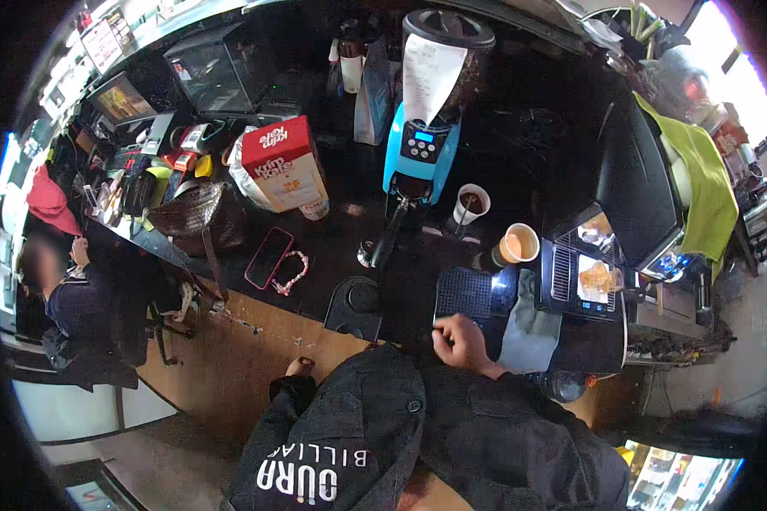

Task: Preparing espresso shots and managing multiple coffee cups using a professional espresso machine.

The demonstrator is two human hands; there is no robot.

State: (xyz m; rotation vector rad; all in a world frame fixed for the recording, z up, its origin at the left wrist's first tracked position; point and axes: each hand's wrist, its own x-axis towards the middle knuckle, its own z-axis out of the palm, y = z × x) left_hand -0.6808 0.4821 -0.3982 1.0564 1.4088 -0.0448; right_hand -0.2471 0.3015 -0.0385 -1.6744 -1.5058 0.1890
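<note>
My right hand (465, 346), its fingers curled in, is at the front edge of the dark counter, beside a black ridged mat (465, 292). Nothing shows in its grasp. My left hand (301, 366) hangs low by my side above the wooden floor, mostly covered by the sleeve; its fingers are hard to make out. Between the hands is a black tamping stand (355, 305). A grey cloth (532, 332) drapes over the counter edge right of my right hand. Beyond the mat stand a paper cup of light-brown drink (518, 243) and a cup with dark contents and a spoon (472, 202).
A blue coffee grinder (422, 153) with a portafilter (391, 233) stands ahead. At right, a glass of amber liquid (601, 278) sits on a scale under an espresso machine (639, 191). A phone (269, 258), beaded strap (290, 272) and paper bag (282, 165) lie left. A person (96, 306) sits far left.
</note>
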